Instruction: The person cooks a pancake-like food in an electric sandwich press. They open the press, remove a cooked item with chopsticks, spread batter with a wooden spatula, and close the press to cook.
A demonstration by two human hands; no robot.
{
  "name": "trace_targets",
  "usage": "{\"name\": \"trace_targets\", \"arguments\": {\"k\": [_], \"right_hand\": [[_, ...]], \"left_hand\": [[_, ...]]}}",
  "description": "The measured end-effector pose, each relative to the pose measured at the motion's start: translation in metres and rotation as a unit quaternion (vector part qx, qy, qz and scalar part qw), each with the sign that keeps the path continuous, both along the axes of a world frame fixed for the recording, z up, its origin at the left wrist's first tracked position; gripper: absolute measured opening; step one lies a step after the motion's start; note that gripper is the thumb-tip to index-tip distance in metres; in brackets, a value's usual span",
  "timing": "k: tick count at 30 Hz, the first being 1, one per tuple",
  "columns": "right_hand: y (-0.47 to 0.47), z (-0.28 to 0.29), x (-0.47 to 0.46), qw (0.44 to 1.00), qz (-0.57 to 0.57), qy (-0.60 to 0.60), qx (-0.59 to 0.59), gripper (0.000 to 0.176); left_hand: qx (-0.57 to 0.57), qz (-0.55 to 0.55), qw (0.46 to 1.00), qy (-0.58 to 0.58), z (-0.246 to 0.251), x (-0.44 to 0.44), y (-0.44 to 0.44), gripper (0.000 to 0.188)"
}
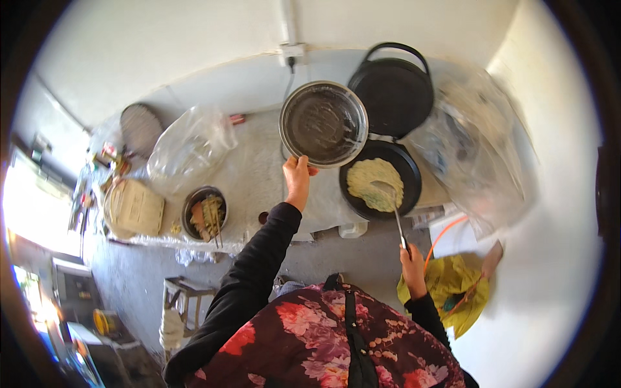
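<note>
My left hand [297,180] grips the rim of a round stainless steel bowl [322,123], tilted so its inside shows, with streaks of pale batter left in it. A long-handled metal ladle [400,228] is in my right hand [412,269]. Its head rests on pale batter flecked with green [368,179], spread in an uneven patch. That batter lies in the lower plate of a black electric griddle [413,186], whose round lid [390,97] stands raised behind on its hinge. The bowl hides part of the griddle's left edge.
On the left of the covered table [252,160] stands a metal bowl of food [213,213] with chopsticks across it. Near it are a cream plastic container [136,206] and a clear plastic bag [189,140]. More plastic sheeting [478,145] lies right of the griddle. A wooden stool [187,296] stands below.
</note>
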State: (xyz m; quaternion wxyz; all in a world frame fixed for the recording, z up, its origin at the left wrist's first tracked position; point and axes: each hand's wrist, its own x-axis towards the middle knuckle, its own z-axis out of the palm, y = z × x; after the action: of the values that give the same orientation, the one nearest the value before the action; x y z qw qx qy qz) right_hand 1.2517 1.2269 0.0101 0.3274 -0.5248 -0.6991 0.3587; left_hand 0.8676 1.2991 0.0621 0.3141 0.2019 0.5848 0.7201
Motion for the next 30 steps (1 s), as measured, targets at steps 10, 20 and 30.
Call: {"name": "trace_targets", "arguments": {"k": [10, 20, 30], "right_hand": [[0.009, 0.068, -0.148, 0.948, 0.129, 0.152, -0.249, 0.023], [0.023, -0.045, -0.357, 0.959, 0.236, -0.122, 0.103, 0.029], [0.044, -0.074, -0.361, 0.946, 0.253, -0.2, -0.041, 0.036]], "left_hand": [[-0.075, 0.172, 0.955, -0.228, -0.098, -0.111, -0.114, 0.013], [-0.1, 0.19, 0.937, -0.277, -0.143, -0.164, -0.121, 0.013], [-0.094, 0.003, 0.917, -0.387, -0.131, -0.146, -0.157, 0.028]]}}
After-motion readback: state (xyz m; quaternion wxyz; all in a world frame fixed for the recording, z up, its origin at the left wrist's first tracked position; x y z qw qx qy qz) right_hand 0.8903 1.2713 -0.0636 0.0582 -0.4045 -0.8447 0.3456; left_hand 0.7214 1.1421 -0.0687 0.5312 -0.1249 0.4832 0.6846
